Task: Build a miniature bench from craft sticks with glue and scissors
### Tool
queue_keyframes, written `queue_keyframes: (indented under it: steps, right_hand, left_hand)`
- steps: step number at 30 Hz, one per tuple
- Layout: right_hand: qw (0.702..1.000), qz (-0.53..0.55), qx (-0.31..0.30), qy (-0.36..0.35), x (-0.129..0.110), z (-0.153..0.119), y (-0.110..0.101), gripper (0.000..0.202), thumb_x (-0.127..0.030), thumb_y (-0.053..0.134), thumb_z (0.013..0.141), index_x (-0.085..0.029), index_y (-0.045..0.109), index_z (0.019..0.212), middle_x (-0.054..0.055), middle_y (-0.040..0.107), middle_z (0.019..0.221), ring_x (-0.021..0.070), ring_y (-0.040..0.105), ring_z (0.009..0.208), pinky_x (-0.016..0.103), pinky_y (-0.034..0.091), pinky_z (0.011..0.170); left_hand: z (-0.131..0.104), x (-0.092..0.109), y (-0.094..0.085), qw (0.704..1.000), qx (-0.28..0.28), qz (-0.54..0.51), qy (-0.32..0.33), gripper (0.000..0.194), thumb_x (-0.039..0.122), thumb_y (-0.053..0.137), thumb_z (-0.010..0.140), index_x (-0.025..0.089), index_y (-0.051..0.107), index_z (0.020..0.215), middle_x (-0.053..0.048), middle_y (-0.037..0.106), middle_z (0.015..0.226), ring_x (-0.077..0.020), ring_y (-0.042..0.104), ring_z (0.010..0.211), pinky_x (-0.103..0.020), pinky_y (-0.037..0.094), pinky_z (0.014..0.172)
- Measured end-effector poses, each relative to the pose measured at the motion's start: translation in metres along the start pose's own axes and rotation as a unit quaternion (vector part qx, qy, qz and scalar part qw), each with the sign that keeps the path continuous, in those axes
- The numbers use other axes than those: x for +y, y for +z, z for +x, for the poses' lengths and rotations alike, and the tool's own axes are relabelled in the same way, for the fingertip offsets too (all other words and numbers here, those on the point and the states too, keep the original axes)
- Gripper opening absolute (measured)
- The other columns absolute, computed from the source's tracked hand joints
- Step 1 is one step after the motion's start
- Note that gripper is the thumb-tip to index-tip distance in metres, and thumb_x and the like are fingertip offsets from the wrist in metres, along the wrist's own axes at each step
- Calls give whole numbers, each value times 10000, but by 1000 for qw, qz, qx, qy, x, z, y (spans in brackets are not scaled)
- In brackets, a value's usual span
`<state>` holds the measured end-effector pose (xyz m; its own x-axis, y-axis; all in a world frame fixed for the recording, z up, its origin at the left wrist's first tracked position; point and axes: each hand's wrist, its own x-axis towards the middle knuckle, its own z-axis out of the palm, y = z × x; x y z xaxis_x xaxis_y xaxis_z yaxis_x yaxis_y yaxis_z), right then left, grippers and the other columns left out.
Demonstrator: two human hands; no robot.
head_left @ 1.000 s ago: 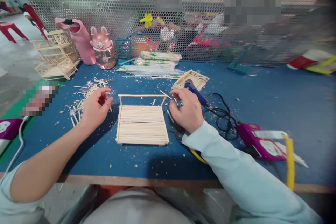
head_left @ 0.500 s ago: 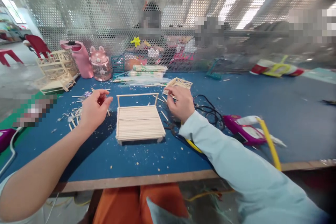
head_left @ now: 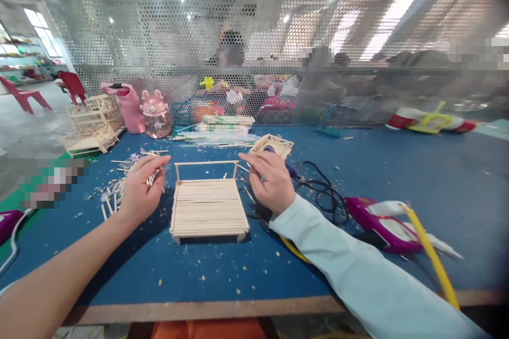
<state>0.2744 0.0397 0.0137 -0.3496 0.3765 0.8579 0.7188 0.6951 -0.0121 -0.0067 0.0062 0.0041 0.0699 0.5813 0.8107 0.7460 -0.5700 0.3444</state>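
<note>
A small slatted wooden stick platform (head_left: pixel 210 207) stands on the blue table, with a thin upright frame along its far edge. Left of it, my left hand (head_left: pixel 143 185) hovers beside the frame's left post, fingers apart and holding nothing. On the other side, my right hand (head_left: pixel 270 177) is near the right post, its fingers apart and nothing held. Neither hand touches the platform. Behind my right hand a smaller stick piece (head_left: pixel 283 147) is partly hidden. Loose sticks (head_left: pixel 109 205) and scraps lie by my left hand.
Black-handled pliers lie beside my right wrist. A purple glue gun (head_left: pixel 384 222) and black cable (head_left: pixel 324 190) are at right. Behind are stick bundles (head_left: pixel 226 124), a pink bottle (head_left: pixel 130 108), a pink jar (head_left: pixel 156 116), a stick model (head_left: pixel 93 124) and a perforated metal screen (head_left: pixel 159 21).
The view has tilted up, so the table sits lower in the picture. The fingers of both hands have stretched out toward the frame's top bar.
</note>
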Motion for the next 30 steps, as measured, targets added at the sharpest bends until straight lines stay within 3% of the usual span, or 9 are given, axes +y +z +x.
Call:
queue_keyframes:
  steps: [8, 21, 25, 30]
  right_hand:
    - [1000, 18, -24, -6, -4, -2, 1, 359, -50, 436, 788, -164, 659, 1044, 78, 637, 855, 197, 588, 848, 369, 458, 784]
    - [999, 15, -39, 9, -4, -3, 3, 353, -54, 437, 780, -181, 666, 1017, 74, 628, 866, 203, 585, 864, 374, 445, 790]
    - [998, 9, -56, 28, -6, -3, 2, 393, -68, 415, 785, -208, 633, 1080, 66, 623, 874, 208, 580, 886, 380, 444, 810]
    - [996, 24, -14, 86, -4, -1, -1, 529, -96, 435, 754, -195, 447, 1274, 70, 612, 923, 200, 569, 824, 385, 459, 821]
  left_hand:
    - [-2, 5, 6, 993, 0, 97, 69, 420, 69, 482, 796, 248, 590, 1161, -94, 519, 1243, -241, 492, 1124, -460, 412, 952]
    - [0, 2, 8, 989, -16, 122, 79, 373, 58, 482, 778, 229, 643, 1068, -87, 528, 1248, -247, 469, 1169, -489, 385, 995]
    - [0, 4, 7, 992, -15, 107, 68, 418, 69, 488, 763, 252, 614, 1116, -79, 523, 1263, -254, 476, 1172, -493, 369, 1010]
    - [-1, 6, 4, 998, -4, 64, -17, 617, 110, 500, 755, 224, 382, 1349, -109, 526, 1262, -253, 484, 1157, -451, 416, 962]
